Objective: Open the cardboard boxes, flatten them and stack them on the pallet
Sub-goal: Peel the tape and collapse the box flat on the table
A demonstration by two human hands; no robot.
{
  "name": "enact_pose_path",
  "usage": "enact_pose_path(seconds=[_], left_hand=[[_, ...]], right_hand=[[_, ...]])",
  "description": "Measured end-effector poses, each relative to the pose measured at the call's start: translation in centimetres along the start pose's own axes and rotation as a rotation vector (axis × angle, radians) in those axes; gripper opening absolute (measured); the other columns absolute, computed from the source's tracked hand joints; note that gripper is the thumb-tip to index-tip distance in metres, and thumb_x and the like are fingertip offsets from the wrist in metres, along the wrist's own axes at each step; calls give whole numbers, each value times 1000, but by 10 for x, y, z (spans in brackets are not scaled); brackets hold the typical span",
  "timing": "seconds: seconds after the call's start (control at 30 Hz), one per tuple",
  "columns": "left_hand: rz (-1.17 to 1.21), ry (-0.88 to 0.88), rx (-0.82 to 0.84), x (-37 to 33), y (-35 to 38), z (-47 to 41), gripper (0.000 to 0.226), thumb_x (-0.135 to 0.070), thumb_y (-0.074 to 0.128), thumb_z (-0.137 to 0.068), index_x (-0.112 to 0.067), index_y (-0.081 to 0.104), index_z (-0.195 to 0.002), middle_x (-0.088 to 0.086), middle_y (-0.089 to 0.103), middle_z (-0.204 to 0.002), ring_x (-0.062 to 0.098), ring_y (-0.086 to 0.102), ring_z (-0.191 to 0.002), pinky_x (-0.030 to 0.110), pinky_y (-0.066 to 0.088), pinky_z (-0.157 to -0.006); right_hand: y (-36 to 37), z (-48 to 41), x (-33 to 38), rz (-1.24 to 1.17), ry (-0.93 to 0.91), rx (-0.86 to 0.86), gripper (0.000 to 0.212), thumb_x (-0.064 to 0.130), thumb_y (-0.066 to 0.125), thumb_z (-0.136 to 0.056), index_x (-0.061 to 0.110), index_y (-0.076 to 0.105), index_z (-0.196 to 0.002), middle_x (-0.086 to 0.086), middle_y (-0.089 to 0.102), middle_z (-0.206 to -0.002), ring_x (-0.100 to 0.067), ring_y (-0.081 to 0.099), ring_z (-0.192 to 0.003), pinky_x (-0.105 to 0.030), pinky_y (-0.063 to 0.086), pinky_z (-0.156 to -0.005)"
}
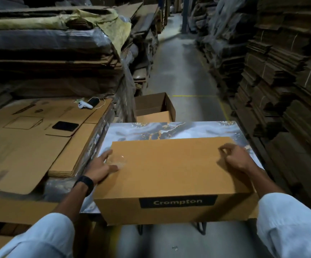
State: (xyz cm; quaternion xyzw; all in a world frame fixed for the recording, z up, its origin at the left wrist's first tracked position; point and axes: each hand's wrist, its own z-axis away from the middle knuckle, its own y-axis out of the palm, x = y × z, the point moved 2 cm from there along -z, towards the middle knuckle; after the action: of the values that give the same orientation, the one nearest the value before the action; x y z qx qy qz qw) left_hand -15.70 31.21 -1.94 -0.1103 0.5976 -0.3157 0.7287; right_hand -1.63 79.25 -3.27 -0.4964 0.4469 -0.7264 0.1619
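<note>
- A stack of flattened tan cardboard sheets (29,142) lay left of the marble-patterned bench (169,130); an open brown carton (154,107) stood beyond.
- The closed tan cardboard box (169,170) sat on the bench.
- The left hand (100,168) pressed its top, fingers spread; the right hand (234,157) curled its fingers there, grip unclear.

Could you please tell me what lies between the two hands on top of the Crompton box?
Head view: only the bare top of the Crompton box separates left hand and right hand, with clear tape by the left hand.
</note>
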Motion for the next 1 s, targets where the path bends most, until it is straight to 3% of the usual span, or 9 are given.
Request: enact_pose_path(seconds=[0.17,0.3,0.47,0.63,0.87,0.93,1.0], left_hand=[[-53,49,-25,23,20,8,64,-12,76,-87,-30,51,-143,3,47,-151,24,47,-134,39,40,-108],[-177,130,-99,30,26,7,56,-24,78,-87,-26,56,-139,3,39,-157,24,37,-144,36,30,-113],[-479,287,-180,30,44,10,68,-67,60,-80,-27,59,-134,-3,49,-145,19,41,-135,45,36,-113],[-592,446,-313,29,47,9,35,-46,71,-89,-19,70,-112,0,68,-113,23,57,-107,40,46,-88],[-771,713,-328,33,47,-1,9,-22,70,-90,-15,71,-84,2,67,-84,24,60,-79,38,51,-64],[-740,694,-319,32,49,-1,9,-19,70,-88,-14,67,-81,3,64,-80,24,59,-76,38,51,-62],[-511,547,-358,29,47,-1,10,-17,69,-87,-15,63,-79,0,62,-80,21,56,-76,34,48,-66]], right_hand=[[29,2,-11,289,24,-62,51,9,55,-88,23,57,-137,-10,58,-141,-44,42,-128,-51,30,-112],[50,13,10,366,-179,-173,34,18,49,-91,14,64,-121,-12,62,-133,-35,46,-131,-55,27,-112],[107,42,96,297,-496,-15,22,29,41,-100,27,61,-109,2,65,-121,-19,55,-120,-46,20,-112],[163,61,151,326,-594,78,39,32,37,-97,21,62,-126,-1,57,-144,-23,47,-135,-50,21,-116],[175,72,158,298,-509,24,45,30,38,-94,21,62,-131,-1,56,-146,-20,46,-137,-45,26,-118],[175,71,159,293,-502,15,44,30,39,-94,22,62,-131,0,57,-146,-19,47,-137,-44,26,-118],[176,71,161,280,-493,-2,42,28,42,-95,23,62,-131,1,57,-146,-18,47,-137,-43,26,-118]])
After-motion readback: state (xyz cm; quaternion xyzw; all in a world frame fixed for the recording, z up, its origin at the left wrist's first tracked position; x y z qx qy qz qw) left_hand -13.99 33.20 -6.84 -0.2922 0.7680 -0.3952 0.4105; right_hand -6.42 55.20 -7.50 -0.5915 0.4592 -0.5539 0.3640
